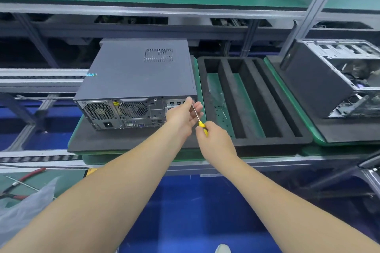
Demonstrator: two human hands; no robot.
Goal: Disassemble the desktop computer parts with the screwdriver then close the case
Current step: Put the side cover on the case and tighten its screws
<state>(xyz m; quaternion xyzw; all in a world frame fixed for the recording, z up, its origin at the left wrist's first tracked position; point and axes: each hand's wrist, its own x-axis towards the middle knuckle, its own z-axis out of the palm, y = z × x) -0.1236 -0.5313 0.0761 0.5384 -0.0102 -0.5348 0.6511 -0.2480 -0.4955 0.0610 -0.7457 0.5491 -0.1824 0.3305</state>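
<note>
A closed dark grey computer case [139, 76] lay on its side on a black mat [115, 139] atop the counter [205, 162], its rear panel with fans and ports facing the person. The right hand [213, 139] gripped the yellow handle of a screwdriver [199, 118], its shaft angled up toward the case's rear right edge. The left hand [185, 115] was at that same corner, fingers curled round the shaft near the tip. Just beside the case on the right sat a black foam tray [255, 100] with long open slots, a few small screws [221, 109] lying in the nearest one. Farther right stood an opened case [333, 80], near the tray's far edge.
</note>
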